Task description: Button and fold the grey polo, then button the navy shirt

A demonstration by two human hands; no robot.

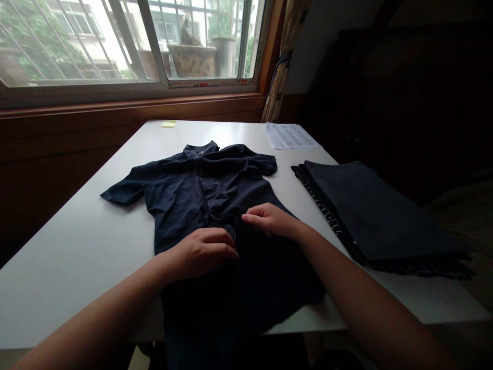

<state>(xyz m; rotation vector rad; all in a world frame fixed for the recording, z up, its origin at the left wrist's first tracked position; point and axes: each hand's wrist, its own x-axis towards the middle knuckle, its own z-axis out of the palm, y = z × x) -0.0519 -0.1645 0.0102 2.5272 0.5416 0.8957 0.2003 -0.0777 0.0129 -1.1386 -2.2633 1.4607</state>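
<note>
A dark navy short-sleeved shirt [177,190] lies front up on the white table, its collar toward the window and its sleeves spread to both sides. The lower part hangs over the near table edge. My left hand [204,249] is closed at the middle of the shirt front, fingers curled on the cloth by the button line. A little farther up and to the right, my right hand [267,218] pinches the shirt's front edge between thumb and forefinger. Creases run through the cloth around both hands.
On the right of the white table [96,257] is a stack of folded dark clothes [377,210]. Printed papers [291,136] lie at the far right corner, and a yellow sticky note [168,124] at the far left. A barred window [162,46] stands behind.
</note>
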